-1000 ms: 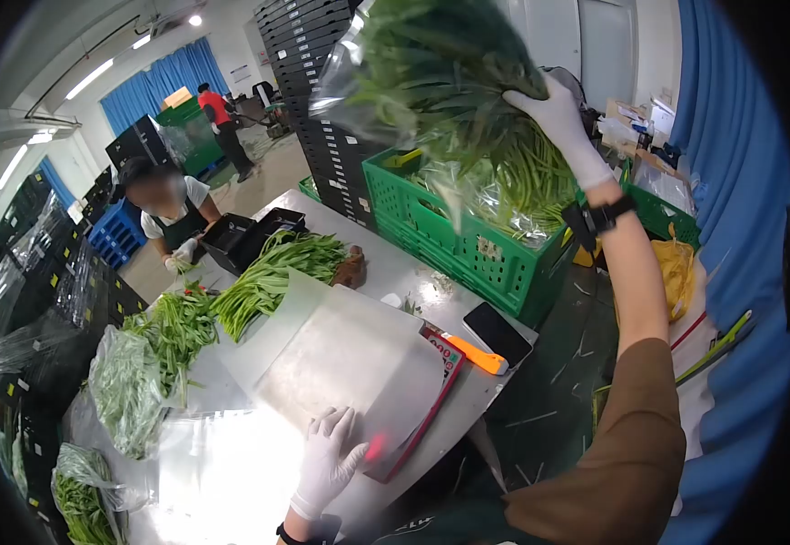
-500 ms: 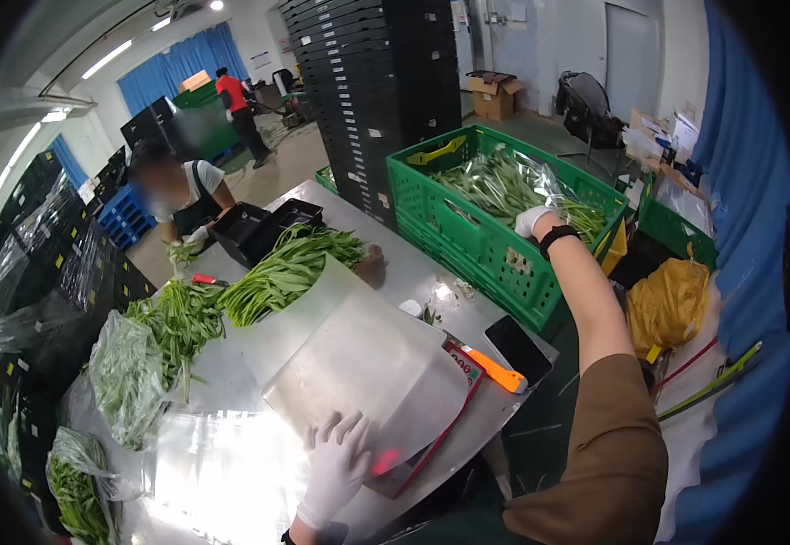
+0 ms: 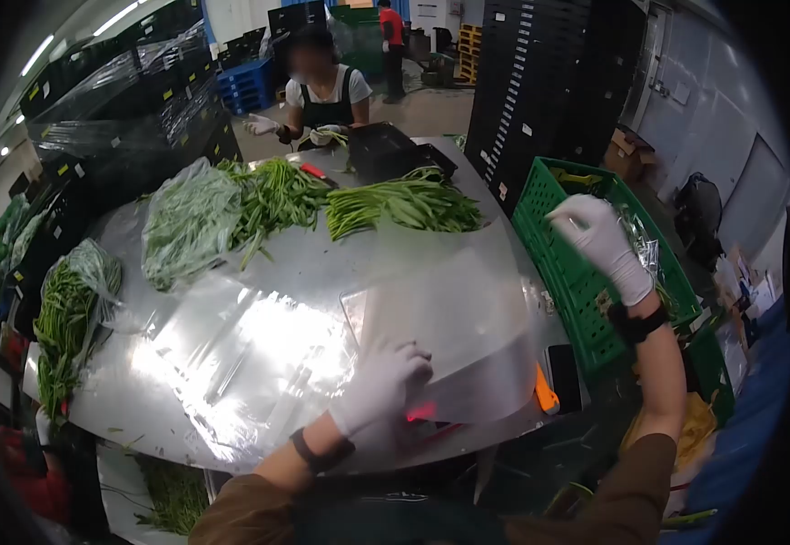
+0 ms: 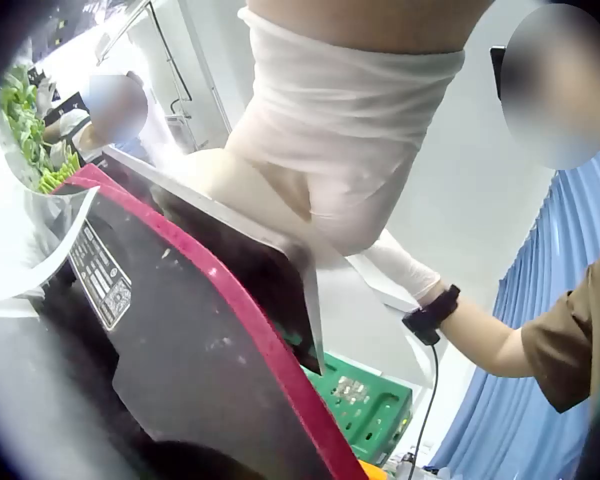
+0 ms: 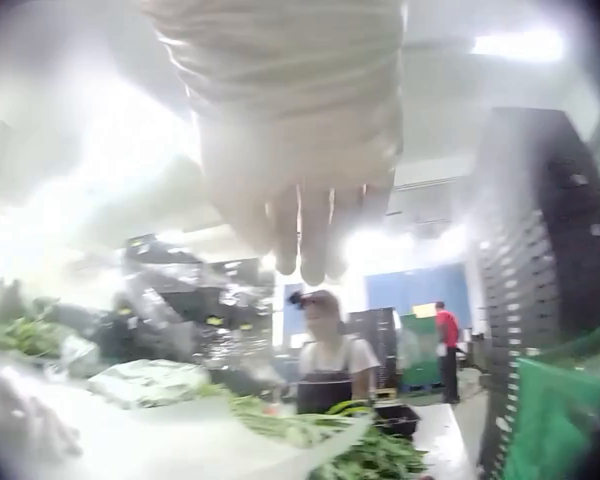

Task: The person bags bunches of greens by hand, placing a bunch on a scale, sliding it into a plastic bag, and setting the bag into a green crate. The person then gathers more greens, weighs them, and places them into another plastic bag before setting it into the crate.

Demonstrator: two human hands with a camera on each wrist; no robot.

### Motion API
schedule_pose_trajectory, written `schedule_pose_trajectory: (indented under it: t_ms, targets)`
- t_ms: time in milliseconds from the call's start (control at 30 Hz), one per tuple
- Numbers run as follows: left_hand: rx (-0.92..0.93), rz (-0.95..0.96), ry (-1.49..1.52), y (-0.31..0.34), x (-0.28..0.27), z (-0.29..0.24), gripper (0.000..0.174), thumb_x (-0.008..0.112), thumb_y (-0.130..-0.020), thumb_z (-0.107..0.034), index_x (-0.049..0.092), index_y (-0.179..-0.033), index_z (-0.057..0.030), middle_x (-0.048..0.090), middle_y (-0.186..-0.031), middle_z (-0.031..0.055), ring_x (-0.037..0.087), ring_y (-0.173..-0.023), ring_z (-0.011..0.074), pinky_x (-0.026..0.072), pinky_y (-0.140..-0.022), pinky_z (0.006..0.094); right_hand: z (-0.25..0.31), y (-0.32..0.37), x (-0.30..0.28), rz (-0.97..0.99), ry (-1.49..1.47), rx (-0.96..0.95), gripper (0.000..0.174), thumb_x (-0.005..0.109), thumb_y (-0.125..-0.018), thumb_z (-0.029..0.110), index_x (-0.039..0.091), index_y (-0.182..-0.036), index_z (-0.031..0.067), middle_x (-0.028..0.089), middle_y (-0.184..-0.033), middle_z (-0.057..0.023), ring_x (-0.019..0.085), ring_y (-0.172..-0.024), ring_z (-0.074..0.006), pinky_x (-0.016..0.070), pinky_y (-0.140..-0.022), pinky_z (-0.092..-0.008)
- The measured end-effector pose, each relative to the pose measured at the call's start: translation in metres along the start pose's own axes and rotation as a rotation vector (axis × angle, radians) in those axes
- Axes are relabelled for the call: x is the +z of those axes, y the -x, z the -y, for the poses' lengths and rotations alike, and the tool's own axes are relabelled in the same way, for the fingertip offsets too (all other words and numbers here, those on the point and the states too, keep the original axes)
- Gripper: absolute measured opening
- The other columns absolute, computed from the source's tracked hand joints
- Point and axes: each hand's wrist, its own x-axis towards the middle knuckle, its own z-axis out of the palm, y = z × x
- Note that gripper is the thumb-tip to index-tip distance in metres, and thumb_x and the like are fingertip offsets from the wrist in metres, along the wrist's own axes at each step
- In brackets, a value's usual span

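My gloved left hand [image 3: 384, 383] rests with loosely bent fingers at the near left part of a translucent plastic sheet [image 3: 454, 300]. Beneath the sheet sits a scale with a red rim [image 4: 220, 285] and a raised flat pan [image 4: 215, 222]; a red display glow [image 3: 420, 411] shows through. My gloved right hand [image 3: 599, 241] is raised, overlapping the green crate [image 3: 554, 272] in the head view, fingers loosely bent around nothing. In the right wrist view its fingers [image 5: 310, 235] extend side by side. Clear plastic packaging [image 3: 646, 250] shows inside the crate.
Leafy green stems [image 3: 404, 207] lie beyond the sheet, beside black trays [image 3: 386, 150]. Bagged greens [image 3: 191, 222] and another bundle [image 3: 64, 313] are on the left. A phone [image 3: 565, 375] and orange cutter [image 3: 547, 392] lie right. Another person [image 3: 327, 95] works opposite; black crates [image 3: 549, 100] tower behind.
My right hand has lowered the bagged greens into the green crate, released them and drawn back. My left hand stays at the sheet, its fingers more bent. The head view has turned left.
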Motion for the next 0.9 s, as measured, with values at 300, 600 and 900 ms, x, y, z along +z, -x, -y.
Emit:
schedule_pose_trajectory:
  t_ms: [300, 600, 900]
  targets:
    - [-0.047, -0.092, 0.120, 0.053, -0.054, -0.036, 0.036, 0.064, -0.082, -0.006, 0.067, -0.119, -0.0082, 0.065, -0.113, 0.0136, 0.060, -0.109, 0.0352, 0.0448, -0.104, 0.0453, 0.078, 0.046, 0.148, 0.828, 0.202, -0.447, 0.080, 0.068, -0.087, 0.055, 0.044, -0.152, 0.0148, 0.042, -0.155, -0.0192, 0.053, -0.127, -0.0423, 0.0489, -0.101, -0.0494]
    - [-0.577, -0.047, -0.222, 0.204, -0.052, 0.034, 0.052, 0.066, -0.086, -0.018, 0.056, -0.136, -0.0075, 0.054, -0.140, 0.0178, 0.050, -0.129, 0.0411, 0.0403, -0.108, 0.0506, 0.125, -0.035, 0.167, 1.130, 0.490, -0.152, 0.053, 0.063, -0.090, 0.056, 0.070, -0.115, 0.0092, 0.070, -0.109, -0.0158, 0.069, -0.091, -0.0380, 0.0548, -0.080, -0.0470]
    - [-0.659, -0.044, -0.205, 0.236, -0.025, 0.055, 0.065, 0.067, -0.085, -0.025, 0.049, -0.147, -0.0121, 0.049, -0.146, 0.0194, 0.047, -0.130, 0.0422, 0.0376, -0.108, 0.0554, 0.075, -0.257, 0.311, 0.614, 0.403, -0.361, 0.070, 0.081, -0.074, 0.039, 0.060, -0.131, 0.0049, 0.065, -0.120, -0.0174, 0.064, -0.107, -0.0363, 0.0536, -0.091, -0.0443]
